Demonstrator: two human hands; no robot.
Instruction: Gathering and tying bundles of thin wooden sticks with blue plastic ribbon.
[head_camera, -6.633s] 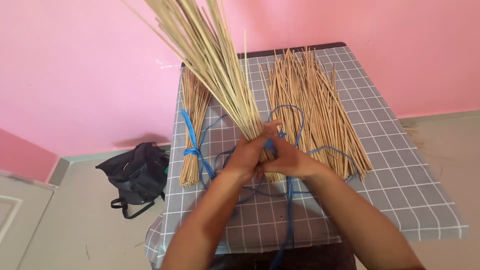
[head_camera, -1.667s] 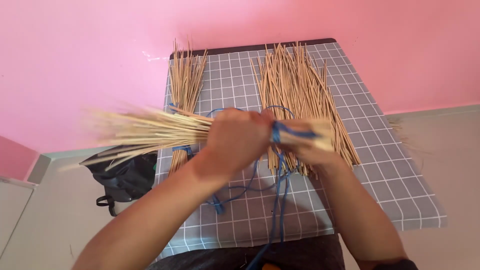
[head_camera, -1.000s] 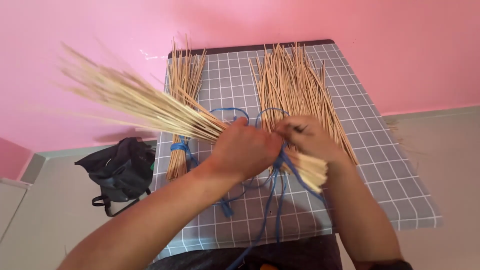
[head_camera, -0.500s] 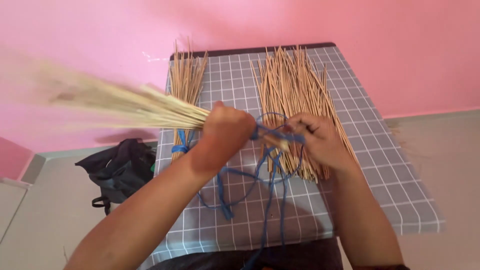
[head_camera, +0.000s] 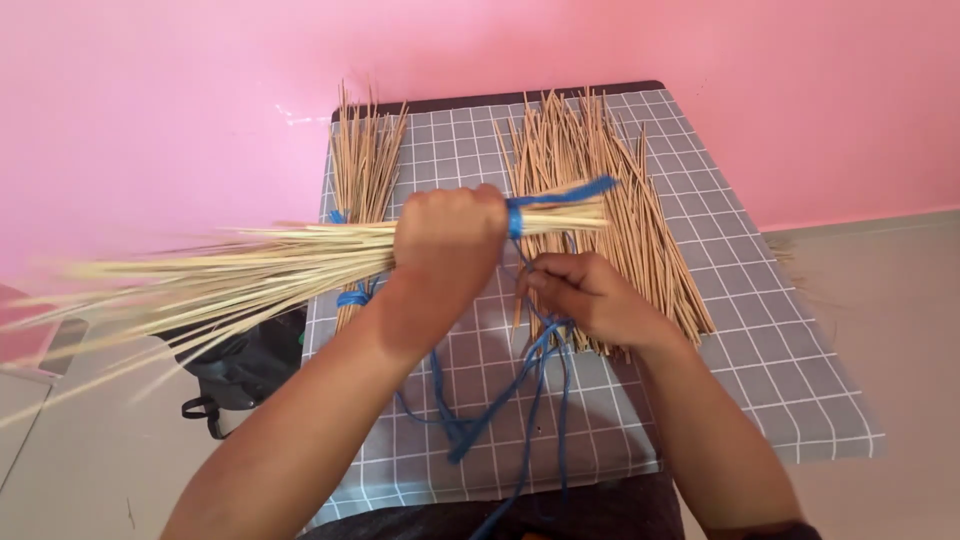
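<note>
My left hand (head_camera: 447, 240) is closed around a thick bundle of thin pale sticks (head_camera: 250, 268), held level above the table with the long ends fanning out to the left. A blue string (head_camera: 515, 218) is wound around the bundle just right of my fist, and the short cut ends stick out past it. Lower down, my right hand (head_camera: 585, 297) pinches the loose blue string (head_camera: 520, 375) that trails down over the table.
A table with a grey grid-pattern cloth (head_camera: 780, 370) stands against a pink wall. On it lie a small tied stick bundle (head_camera: 362, 180) at the left and a loose pile of sticks (head_camera: 610, 190) at the right. A black bag (head_camera: 240, 375) sits on the floor to the left.
The bundle has swung from pointing up-left to nearly level. My left hand rose slightly, and my right hand dropped below the bundle, pulling the blue string downward.
</note>
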